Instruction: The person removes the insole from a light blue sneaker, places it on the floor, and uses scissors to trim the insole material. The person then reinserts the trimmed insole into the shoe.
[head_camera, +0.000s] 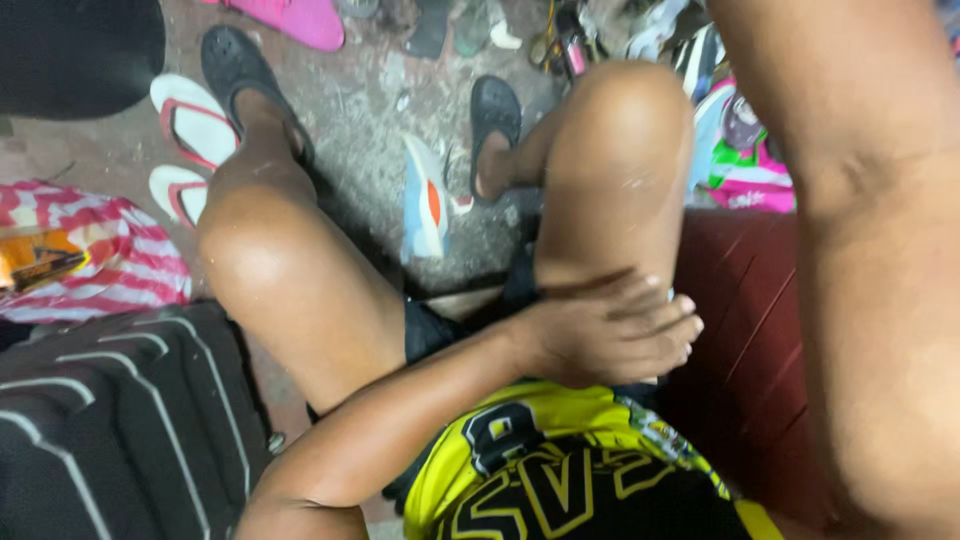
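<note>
Two black clogs (232, 62) are sitting on the person's feet, and two white flip-flops with red straps (190, 120) are lying just beside the left one. One white and orange shoe (424, 198) is lying on the grey concrete floor (350, 110) between the legs, one pink slipper (295, 18) near the top edge. One ribbed black suitcase (120, 420) is filling the lower left corner, a red-striped bag (120, 255) touching its upper edge. Floor room is staying narrow between the knees. The left hand (610, 335) is lying flat, fingers together, pressing on the right thigh (600, 180) above the yellow and black jersey (560, 460). The right forearm (870, 250) is crossing the right edge beside a dark red wooden bench (740, 330); its hand is out of sight.
</note>
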